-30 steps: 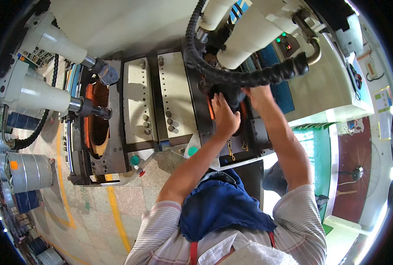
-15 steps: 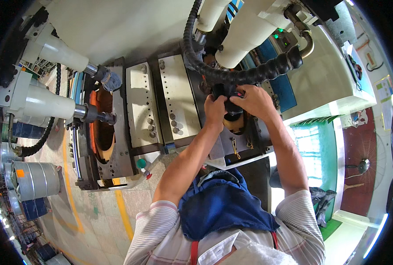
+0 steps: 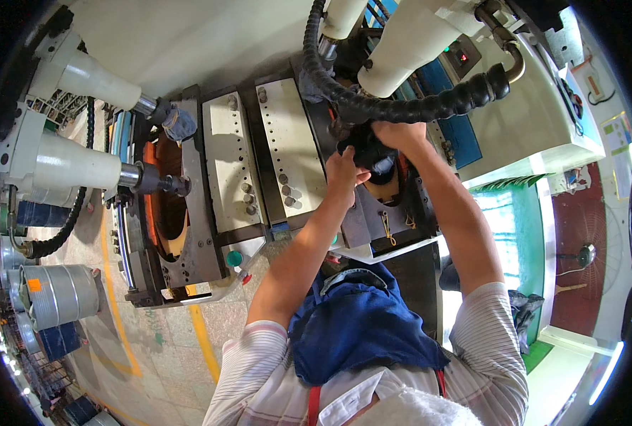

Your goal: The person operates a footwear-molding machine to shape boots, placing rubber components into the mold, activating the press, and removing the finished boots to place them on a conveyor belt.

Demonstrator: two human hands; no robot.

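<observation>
At the right-hand station of the machine, both my hands are on a black, soft-looking piece [image 3: 377,153] whose exact kind I cannot make out. My left hand [image 3: 343,173] is closed at its near left side, thumb and fingers pinching its edge. My right hand [image 3: 399,135] is closed over its far right side, with the fingertips partly hidden. Under the piece lies an oval opening with a tan rim [image 3: 385,192] in a dark metal plate. A thick black ribbed hose [image 3: 429,108] arches just beyond my hands.
A white cylinder [image 3: 401,57] stands above the right station. On the left, white cylinders with steel rods [image 3: 81,162] point at a similar opening with an orange lining [image 3: 149,177]. White perforated plates [image 3: 234,163] lie between. A green button [image 3: 234,258] sits at the front edge; metal drums [image 3: 60,295] stand far left.
My right hand has moved slightly farther away and its fingers have gone over the black piece. My left hand has shifted a little toward me. The view has shifted slightly.
</observation>
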